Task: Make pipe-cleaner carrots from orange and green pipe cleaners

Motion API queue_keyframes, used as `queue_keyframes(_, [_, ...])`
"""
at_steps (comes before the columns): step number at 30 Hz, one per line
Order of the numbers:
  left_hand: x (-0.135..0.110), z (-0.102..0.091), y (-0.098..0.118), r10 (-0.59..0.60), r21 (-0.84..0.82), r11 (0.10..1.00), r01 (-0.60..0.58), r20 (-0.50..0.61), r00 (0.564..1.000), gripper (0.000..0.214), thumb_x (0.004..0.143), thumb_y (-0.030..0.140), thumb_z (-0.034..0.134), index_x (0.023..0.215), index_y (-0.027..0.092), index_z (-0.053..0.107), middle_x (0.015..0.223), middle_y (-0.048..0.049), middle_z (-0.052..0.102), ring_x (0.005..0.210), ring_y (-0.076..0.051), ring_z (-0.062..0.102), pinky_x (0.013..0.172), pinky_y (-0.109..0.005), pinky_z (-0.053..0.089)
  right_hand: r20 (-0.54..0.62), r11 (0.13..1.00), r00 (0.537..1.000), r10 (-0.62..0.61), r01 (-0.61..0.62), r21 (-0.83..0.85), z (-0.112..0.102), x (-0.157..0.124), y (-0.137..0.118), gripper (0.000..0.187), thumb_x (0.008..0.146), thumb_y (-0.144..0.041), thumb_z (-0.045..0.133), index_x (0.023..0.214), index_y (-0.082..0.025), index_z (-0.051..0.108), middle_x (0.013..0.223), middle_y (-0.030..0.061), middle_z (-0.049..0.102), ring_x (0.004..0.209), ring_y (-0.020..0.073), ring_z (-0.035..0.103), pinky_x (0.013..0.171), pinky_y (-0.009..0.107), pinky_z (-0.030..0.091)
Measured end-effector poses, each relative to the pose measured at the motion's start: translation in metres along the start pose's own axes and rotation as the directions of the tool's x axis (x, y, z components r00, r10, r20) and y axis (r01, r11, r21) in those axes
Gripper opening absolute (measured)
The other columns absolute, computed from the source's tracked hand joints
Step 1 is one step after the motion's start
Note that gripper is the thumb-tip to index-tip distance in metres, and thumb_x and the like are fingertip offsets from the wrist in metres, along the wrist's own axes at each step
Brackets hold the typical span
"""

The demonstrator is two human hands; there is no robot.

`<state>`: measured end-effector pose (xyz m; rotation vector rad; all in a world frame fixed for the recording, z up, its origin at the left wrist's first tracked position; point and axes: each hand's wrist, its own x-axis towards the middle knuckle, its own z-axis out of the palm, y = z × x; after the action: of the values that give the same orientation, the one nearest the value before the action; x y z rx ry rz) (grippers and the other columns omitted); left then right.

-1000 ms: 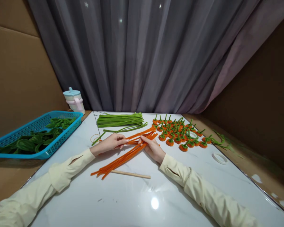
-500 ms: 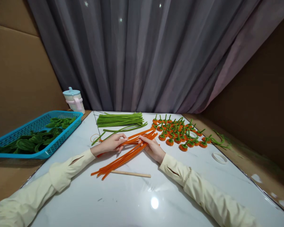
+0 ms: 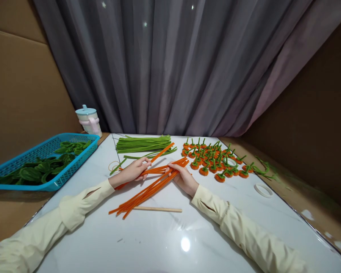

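Observation:
My right hand is closed around the upper end of a bundle of orange pipe cleaners, whose free ends fan out over the white table towards the lower left. My left hand pinches a separate orange pipe cleaner that points up and to the right. More orange pipe cleaners run between the two hands, partly covered by my left fingers. Under the bundle's lower end lies a thin wooden stick.
Behind my hands lies a pile of green pipe cleaners. Several small orange pumpkins with green stems stand at the right, near a white tape ring. At the left are a blue basket of green leaf shapes and a lidded cup.
The pipe cleaner in my left hand has swung up, away from the others, and its tip now points above them. My right hand stays in place with the bundle.

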<state>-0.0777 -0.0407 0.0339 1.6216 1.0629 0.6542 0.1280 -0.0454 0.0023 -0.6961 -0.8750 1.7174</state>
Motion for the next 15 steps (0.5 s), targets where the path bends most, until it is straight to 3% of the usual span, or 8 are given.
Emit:
queue_keyframes(9, [0.001, -0.001, -0.002, 0.033, 0.061, 0.998, -0.03, -0.056, 0.998, 0.029, 0.084, 0.049, 0.038, 0.086, 0.021, 0.038, 0.047, 0.008, 0.047, 0.033, -0.007, 0.034, 0.035, -0.017, 0.024, 0.008, 1.0, 1.0, -0.014, 0.014, 0.021, -0.002, 0.002, 0.002, 0.016, 0.065, -0.022, 0.073, 0.071, -0.012, 0.062, 0.066, 0.0022, 0.065, 0.053, 0.0082, 0.053, 0.056, 0.018, 0.043])
queue_keyframes(12, [0.002, 0.0, -0.005, 0.054, 0.169, 0.985, -0.034, -0.119, 0.991, 0.027, 0.085, 0.047, 0.035, 0.087, 0.021, 0.04, 0.045, 0.009, 0.042, 0.036, -0.009, 0.036, 0.039, -0.018, 0.027, 0.009, 0.999, 1.0, -0.011, 0.011, 0.034, -0.003, 0.002, 0.003, 0.015, 0.065, -0.021, 0.073, 0.071, -0.011, 0.063, 0.067, 0.0026, 0.065, 0.053, 0.0085, 0.054, 0.057, 0.018, 0.044])
queue_keyframes(15, [0.004, 0.001, -0.011, 0.153, 0.342, 0.935, -0.089, -0.164, 0.975, 0.025, 0.088, 0.042, 0.033, 0.089, 0.02, 0.044, 0.048, 0.0075, 0.045, 0.044, -0.012, 0.044, 0.05, -0.022, 0.035, -0.001, 0.999, 1.0, -0.012, 0.012, 0.051, -0.003, 0.002, 0.003, 0.015, 0.065, -0.02, 0.074, 0.072, -0.011, 0.064, 0.068, 0.0028, 0.066, 0.056, 0.009, 0.056, 0.061, 0.019, 0.047])
